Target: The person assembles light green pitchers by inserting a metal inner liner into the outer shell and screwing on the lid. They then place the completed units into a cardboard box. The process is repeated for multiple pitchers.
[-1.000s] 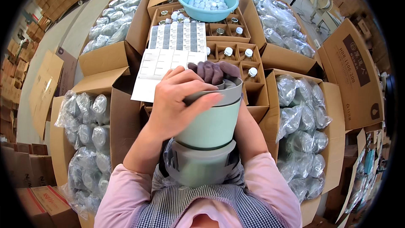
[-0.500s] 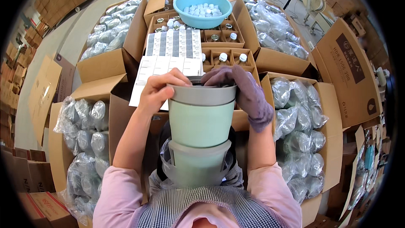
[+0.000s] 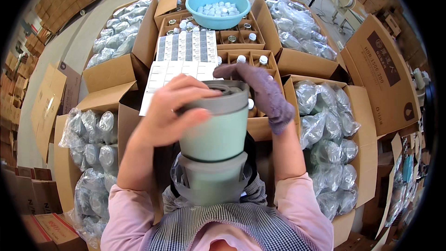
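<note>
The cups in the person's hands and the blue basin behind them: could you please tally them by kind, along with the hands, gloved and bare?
Green cups with grey rims: 2, upper cup stacked above lower cup
Blue basin: 1
Bare hand: 1, left hand on the upper cup
Gloved hand: 1, right hand at its rim
Total: 5

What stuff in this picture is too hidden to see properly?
Head view only:
- Inside of the green cup: shut off by its grey lid.
- Left hand palm: pressed against the cup.
- Gloved right hand fingertips: some tucked behind the lid's rim.
- Lower container base: blocked by the checked apron.
- Small white caps in the blue bowl: too small to count.
</note>
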`<state>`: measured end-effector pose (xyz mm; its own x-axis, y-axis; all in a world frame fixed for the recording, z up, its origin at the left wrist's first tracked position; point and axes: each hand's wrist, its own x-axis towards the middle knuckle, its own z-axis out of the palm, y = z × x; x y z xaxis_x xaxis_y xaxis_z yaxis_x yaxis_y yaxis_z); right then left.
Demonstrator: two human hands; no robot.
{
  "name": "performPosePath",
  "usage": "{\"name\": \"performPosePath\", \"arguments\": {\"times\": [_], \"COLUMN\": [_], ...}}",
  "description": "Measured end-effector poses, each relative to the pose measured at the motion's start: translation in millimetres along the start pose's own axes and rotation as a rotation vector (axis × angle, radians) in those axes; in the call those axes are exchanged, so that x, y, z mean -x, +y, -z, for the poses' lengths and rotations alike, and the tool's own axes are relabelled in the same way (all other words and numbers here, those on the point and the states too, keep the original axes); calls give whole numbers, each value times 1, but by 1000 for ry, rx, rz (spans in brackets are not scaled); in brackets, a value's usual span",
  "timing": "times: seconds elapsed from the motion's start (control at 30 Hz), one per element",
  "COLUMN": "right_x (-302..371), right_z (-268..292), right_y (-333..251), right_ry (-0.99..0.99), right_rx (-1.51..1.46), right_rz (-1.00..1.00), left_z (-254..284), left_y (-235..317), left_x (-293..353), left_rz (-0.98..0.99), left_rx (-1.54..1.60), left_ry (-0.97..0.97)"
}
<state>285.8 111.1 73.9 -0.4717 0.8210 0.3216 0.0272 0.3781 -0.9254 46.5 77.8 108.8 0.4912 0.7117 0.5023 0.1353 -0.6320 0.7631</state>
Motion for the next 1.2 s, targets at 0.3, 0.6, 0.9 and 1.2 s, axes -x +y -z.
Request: {"name": "performPosePath", "arguments": {"times": [0.3, 0.6, 0.9, 1.2], "right_x": [-4, 5, -1, 3], "right_z": [-10, -36, -15, -33], "right_y": [39, 99, -12, 52], "right_ry": [19, 80, 157, 81], "right_rx": [151, -717, -206, -282], "right_rz": [256, 224, -145, 122], "left_z": [-11, -56, -1, -32], "left_y": [-46, 17, -81, -8], "left_x": [4, -23, -2, -7], "left_rz": [105, 46, 92, 63], "left_rx": [121, -772, 538, -391], "left_ry": [26, -13, -20, 83]}}
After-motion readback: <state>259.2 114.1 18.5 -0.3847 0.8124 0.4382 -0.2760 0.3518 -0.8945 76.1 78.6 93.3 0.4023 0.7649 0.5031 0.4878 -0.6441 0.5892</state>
